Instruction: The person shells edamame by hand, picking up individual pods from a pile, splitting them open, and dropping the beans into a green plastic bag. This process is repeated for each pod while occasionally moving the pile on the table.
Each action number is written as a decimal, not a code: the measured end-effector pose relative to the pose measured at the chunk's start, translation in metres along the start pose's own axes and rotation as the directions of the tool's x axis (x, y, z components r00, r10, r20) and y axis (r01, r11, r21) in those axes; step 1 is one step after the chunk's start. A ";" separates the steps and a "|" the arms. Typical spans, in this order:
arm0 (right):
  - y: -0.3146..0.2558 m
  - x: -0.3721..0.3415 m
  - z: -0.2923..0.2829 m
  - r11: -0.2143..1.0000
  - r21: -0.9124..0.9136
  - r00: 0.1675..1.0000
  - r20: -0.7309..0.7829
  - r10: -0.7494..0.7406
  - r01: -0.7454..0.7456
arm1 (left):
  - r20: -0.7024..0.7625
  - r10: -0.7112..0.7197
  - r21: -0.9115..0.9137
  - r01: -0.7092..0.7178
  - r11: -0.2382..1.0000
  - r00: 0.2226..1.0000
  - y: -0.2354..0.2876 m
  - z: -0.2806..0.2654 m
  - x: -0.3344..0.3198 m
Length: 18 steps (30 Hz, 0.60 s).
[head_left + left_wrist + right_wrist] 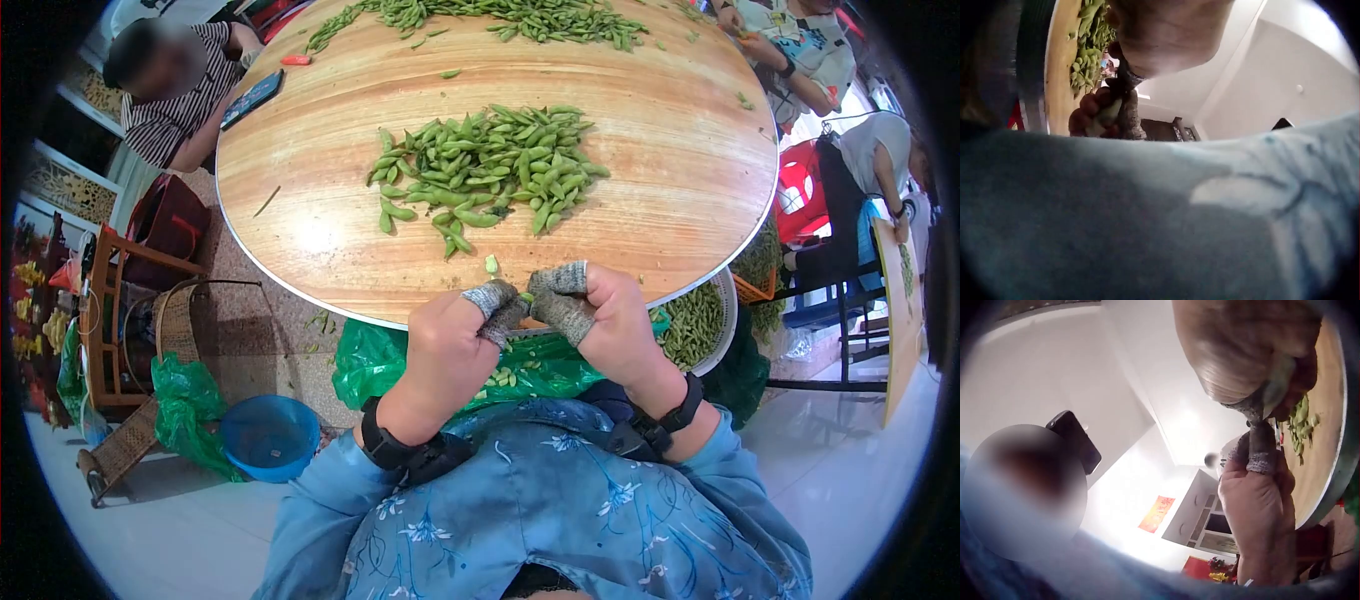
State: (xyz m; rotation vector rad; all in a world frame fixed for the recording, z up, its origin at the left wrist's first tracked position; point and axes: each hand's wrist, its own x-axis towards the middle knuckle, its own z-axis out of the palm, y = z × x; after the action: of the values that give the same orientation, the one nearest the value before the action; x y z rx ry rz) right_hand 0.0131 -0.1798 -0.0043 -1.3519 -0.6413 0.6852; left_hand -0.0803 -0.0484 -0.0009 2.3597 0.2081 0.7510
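On the floor at left sits a smooth, round blue plastic basin [270,438]; beside it, crinkled green plastic sheeting [368,362] hangs under the table's rim. The left hand [447,335], fingers curled, pinches a small green soybean pod [526,298] where both hands meet above the table edge. Steady thumb pressure along the seam, kept over the sheeting, would probably serve best. Beyond lie plump, curved soybean pods [500,165] on glossy wood grain. The right hand [607,318], in ribbed knit finger covers [562,312], grips the same pod, fingers bent.
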 end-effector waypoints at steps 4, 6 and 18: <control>-0.004 -0.001 0.000 0.993 -0.108 0.999 -0.009 -0.051 0.050 | 0.118 -0.075 -0.095 0.087 0.992 0.990 0.002 -0.003 0.002; -0.005 -0.001 0.000 0.988 -0.141 0.998 0.001 -0.063 0.062 | 0.194 -0.164 -0.227 0.207 0.952 0.967 0.003 -0.003 0.003; 0.006 0.001 0.003 0.872 -0.435 0.972 0.037 -0.231 0.224 | 0.429 -0.433 -0.497 0.608 0.620 0.792 -0.003 0.005 -0.002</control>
State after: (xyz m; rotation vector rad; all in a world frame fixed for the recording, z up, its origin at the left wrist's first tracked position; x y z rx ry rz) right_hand 0.0109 -0.1767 -0.0101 -1.6577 -0.9657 0.3456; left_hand -0.0787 -0.0497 -0.0068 1.6011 0.4448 0.1454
